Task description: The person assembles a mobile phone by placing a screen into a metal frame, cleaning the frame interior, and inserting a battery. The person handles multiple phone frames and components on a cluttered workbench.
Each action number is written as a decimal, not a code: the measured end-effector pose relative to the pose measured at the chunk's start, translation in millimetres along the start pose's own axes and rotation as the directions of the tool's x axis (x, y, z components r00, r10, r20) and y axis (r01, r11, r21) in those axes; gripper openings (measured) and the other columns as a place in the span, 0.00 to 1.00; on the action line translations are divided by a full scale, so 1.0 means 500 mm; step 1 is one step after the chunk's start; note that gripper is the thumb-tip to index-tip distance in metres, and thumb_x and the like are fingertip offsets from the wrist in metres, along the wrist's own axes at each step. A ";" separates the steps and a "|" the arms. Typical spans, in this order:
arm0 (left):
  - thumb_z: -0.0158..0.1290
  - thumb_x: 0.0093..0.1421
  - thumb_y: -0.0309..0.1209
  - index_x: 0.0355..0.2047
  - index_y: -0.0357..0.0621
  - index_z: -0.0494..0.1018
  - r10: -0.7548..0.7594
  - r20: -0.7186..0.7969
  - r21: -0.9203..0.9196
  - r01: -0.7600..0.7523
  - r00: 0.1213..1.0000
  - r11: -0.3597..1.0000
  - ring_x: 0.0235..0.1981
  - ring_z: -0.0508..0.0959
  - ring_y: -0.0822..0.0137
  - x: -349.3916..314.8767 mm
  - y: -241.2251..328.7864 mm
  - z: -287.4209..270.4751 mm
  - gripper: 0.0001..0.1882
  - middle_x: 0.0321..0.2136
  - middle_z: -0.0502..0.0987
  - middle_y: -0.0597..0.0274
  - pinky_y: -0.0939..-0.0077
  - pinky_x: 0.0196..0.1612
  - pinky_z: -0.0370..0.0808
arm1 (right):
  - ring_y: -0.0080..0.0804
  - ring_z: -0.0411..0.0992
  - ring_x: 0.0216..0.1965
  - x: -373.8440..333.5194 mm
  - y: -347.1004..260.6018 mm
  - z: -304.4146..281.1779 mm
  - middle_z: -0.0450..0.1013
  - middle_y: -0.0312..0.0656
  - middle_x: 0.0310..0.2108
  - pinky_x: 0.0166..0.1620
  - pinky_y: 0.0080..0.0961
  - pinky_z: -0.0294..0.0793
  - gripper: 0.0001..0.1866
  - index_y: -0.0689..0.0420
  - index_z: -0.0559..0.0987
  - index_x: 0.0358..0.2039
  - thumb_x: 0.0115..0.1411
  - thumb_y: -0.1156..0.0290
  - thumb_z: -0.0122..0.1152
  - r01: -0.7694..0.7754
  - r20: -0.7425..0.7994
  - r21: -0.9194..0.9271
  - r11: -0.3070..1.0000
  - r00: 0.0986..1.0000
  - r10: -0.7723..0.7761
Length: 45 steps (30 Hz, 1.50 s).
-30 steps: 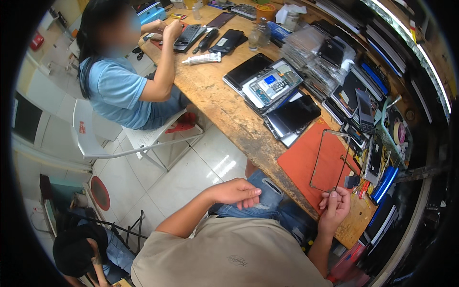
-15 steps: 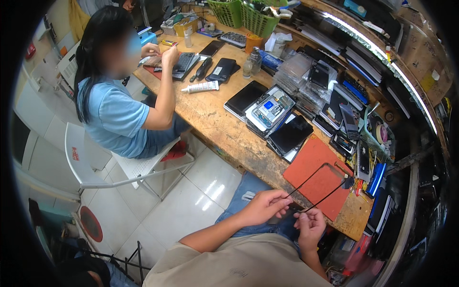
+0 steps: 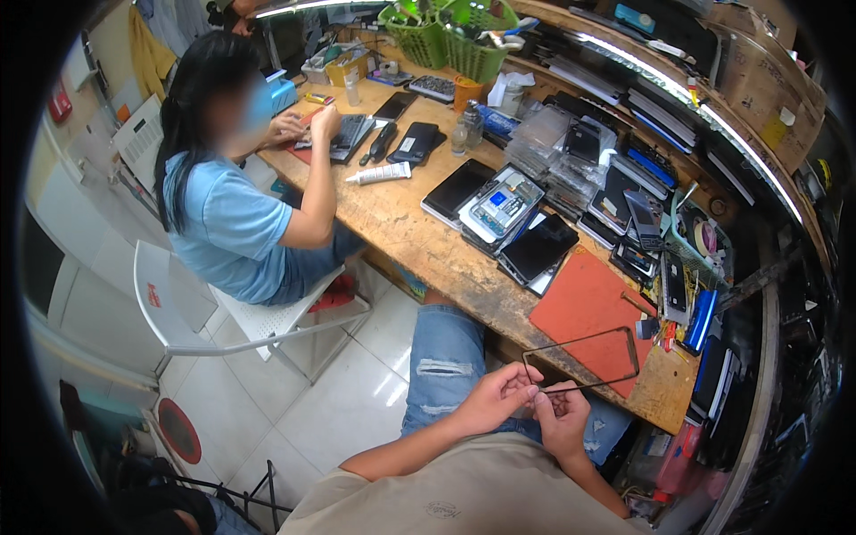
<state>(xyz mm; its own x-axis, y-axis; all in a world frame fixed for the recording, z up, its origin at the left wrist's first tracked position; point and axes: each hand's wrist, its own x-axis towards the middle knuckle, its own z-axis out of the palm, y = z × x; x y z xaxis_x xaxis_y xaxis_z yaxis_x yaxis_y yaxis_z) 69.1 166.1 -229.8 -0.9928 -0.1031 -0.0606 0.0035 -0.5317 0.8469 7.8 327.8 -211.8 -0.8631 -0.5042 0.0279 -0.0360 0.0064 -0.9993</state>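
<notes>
We have before us a wooden bench (image 3: 401,223) slanting across the view. On it lies an orange mat (image 3: 580,294). A thin, dark, rectangular frame (image 3: 634,353) is held up before us, overlapping the mat's near part in view. Our left hand (image 3: 501,398) and right hand (image 3: 563,423) meet at its left end, the fingers of both pinching it.

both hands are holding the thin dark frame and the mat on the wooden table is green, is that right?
Not quite: the mat is orange-red, not green, as the head view shows. The rest is right: the left hand and right hand hold the thin dark frame, and the mat lies on the wooden table.
</notes>
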 end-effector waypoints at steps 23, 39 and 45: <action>0.54 0.70 0.22 0.56 0.36 0.75 0.160 0.041 0.525 -0.157 0.986 0.836 0.33 0.78 0.72 0.266 0.108 -0.016 0.15 0.31 0.75 0.64 0.75 0.38 0.79 | 0.16 0.73 0.29 0.093 -0.030 -0.131 0.77 0.37 0.35 0.33 0.16 0.73 0.11 0.63 0.79 0.42 0.76 0.68 0.54 -0.124 -0.616 0.070 0.990 0.775 0.141; 0.51 0.75 0.31 0.52 0.34 0.73 0.011 0.009 0.009 -0.011 1.000 1.000 0.31 0.83 0.68 0.286 0.101 0.068 0.12 0.35 0.79 0.57 0.75 0.36 0.86 | 0.11 0.68 0.25 0.000 -0.087 -0.098 0.73 0.30 0.23 0.28 0.15 0.65 0.09 0.59 0.77 0.32 0.71 0.72 0.63 -0.045 -0.692 -0.063 0.997 0.722 -0.011; 0.55 0.71 0.23 0.50 0.33 0.74 0.048 0.163 0.039 -0.055 0.985 0.998 0.32 0.85 0.64 0.222 0.082 0.147 0.09 0.34 0.80 0.57 0.70 0.37 0.87 | 0.13 0.71 0.23 -0.083 -0.135 -0.090 0.79 0.35 0.25 0.27 0.15 0.71 0.11 0.60 0.81 0.35 0.73 0.66 0.60 0.041 -0.718 0.089 0.995 0.695 0.035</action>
<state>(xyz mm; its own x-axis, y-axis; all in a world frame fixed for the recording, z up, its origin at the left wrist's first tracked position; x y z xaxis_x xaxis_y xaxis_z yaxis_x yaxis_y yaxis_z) -49.8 194.5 -163.0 -0.9977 0.0100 0.0667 0.0532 -0.4923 0.8688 23.4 387.2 -144.6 -0.9628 0.2702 0.0012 -0.0268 -0.0909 -0.9955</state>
